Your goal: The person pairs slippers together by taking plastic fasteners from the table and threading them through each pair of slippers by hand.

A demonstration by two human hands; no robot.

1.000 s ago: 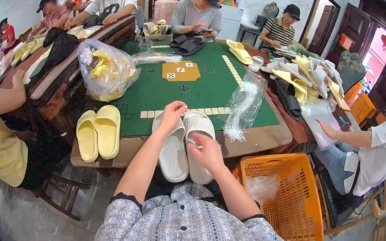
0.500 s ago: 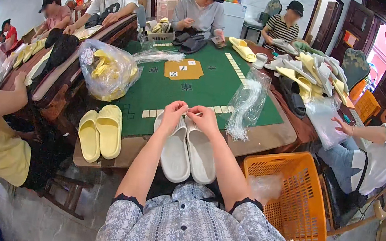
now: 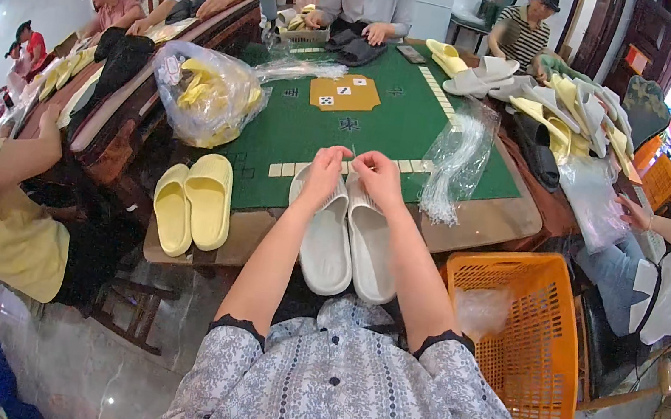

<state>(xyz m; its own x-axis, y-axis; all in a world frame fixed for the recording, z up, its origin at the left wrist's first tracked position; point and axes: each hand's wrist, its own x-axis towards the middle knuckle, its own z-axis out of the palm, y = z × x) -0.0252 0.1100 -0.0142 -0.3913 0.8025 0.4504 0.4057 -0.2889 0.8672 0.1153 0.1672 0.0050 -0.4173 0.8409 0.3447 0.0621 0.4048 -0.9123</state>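
Observation:
A pair of light grey slippers stands side by side at the table's near edge, a left slipper (image 3: 326, 253) and a right slipper (image 3: 371, 253). Over their far ends, my left hand (image 3: 326, 176) and my right hand (image 3: 379, 179) nearly meet, fingertips pinched together. Something thin sticks up between the fingers, too small to name. To the right of my hands lies a clear bag of thin white plastic strands (image 3: 459, 163). A pair of pale yellow slippers (image 3: 207, 200) rests to the left, at the table edge.
An orange plastic basket (image 3: 562, 353) stands at my right, a clear plastic bag inside. A bag of yellow slippers (image 3: 206, 101) sits on the green table (image 3: 276, 145), near a row of white tiles (image 3: 283, 169). Slippers pile up (image 3: 568, 113) at far right. Co-workers sit around.
The view has shifted, so the table sits higher and further right. My hands stay pinched together over the grey slippers. Across the table, a co-worker now handles the dark slippers.

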